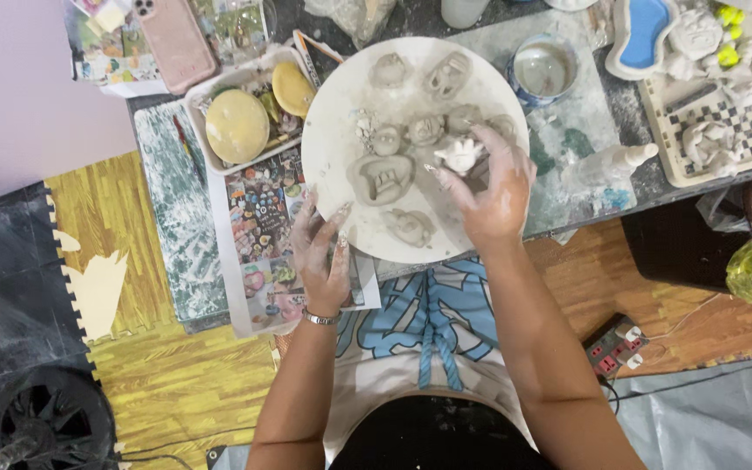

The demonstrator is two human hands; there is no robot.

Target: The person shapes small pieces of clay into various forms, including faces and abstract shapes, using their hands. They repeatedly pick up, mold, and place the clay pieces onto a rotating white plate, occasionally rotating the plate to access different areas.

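A round white board (337, 113) lies on the table edge in front of me with several small grey clay figures on it, among them a face-like piece (381, 178). My right hand (491, 187), smeared with clay, pinches a small pale clay piece (460, 155) over the board's right half. My left hand (322, 248) rests at the board's lower left rim, fingers spread and touching the edge, holding nothing. A bracelet sits on that wrist.
A white tray (211, 89) with yellow round sponges sits left of the board. A cup of cloudy water (543, 68) stands at its upper right. A checkered tray (746, 130) with white figures is far right. A pink phone (176, 39), a squeeze bottle (613, 162) and a floor power strip (614, 348) are nearby.
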